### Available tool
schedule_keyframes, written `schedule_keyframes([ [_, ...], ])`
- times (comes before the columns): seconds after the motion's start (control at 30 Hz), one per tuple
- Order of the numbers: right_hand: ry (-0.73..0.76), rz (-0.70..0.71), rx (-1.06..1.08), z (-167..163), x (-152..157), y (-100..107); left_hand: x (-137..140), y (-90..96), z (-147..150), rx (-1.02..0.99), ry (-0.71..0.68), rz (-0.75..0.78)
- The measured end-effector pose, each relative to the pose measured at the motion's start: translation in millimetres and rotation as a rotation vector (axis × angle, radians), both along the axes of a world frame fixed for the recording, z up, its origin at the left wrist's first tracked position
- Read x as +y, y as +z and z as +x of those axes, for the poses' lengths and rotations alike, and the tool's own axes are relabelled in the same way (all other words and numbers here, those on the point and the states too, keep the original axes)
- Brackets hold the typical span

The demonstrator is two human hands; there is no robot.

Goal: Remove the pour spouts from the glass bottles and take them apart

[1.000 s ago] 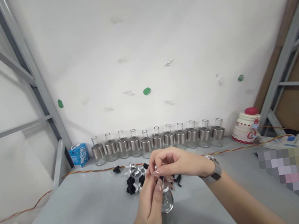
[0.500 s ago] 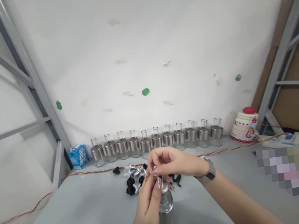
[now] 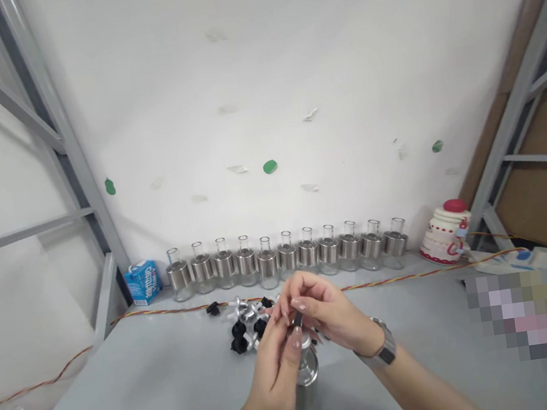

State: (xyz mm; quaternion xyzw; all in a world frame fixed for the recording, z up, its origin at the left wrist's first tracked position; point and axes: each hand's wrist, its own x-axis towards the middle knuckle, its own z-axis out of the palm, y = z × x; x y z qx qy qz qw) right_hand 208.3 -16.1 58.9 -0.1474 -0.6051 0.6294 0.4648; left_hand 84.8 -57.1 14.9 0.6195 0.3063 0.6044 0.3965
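Observation:
A glass bottle (image 3: 305, 392) stands upright close to me, with a silver stopper (image 3: 306, 342) at its mouth. My left hand (image 3: 277, 366) is closed around the stopper from the left, its thumb against the near side. From the right, my right hand (image 3: 330, 312) is pinched over the same spot, with a watch on the wrist. Between the fingertips shows a small black piece (image 3: 297, 318) at the top of the stopper; its lower end is hidden. Just behind the hands lies a pile of black and silver pourer parts (image 3: 239, 329), partly covered by my fingers.
Several glass bottles with metal sleeves (image 3: 225, 264) stand in a row along the wall. A blue carton (image 3: 143, 284) is at their left, a white and red cake-shaped jar (image 3: 443, 235) at their right. A twisted red-yellow wire (image 3: 389, 280) crosses the grey table (image 3: 175, 379).
My right hand has tilted, its wrist lower and slightly nearer me. The small black piece between the fingertips shows more clearly. The bottle stays upright in place.

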Motion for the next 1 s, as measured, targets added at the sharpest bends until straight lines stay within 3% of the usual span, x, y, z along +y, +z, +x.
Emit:
schedule_keyframes([
  [0.3,-0.218,0.09,0.03,-3.9,-8.8,-6.5,1.5,-7.6,-2.8,0.077,-0.026,0.01],
  [0.63,-0.316,0.076,0.012,-4.9,-14.1,-7.3,3.3,-10.9,-2.4,0.046,-0.015,0.02],
  [1.0,-0.437,0.081,0.021,-10.3,-18.9,-10.3,-2.2,5.7,2.4,-0.038,-0.046,-0.053],
])
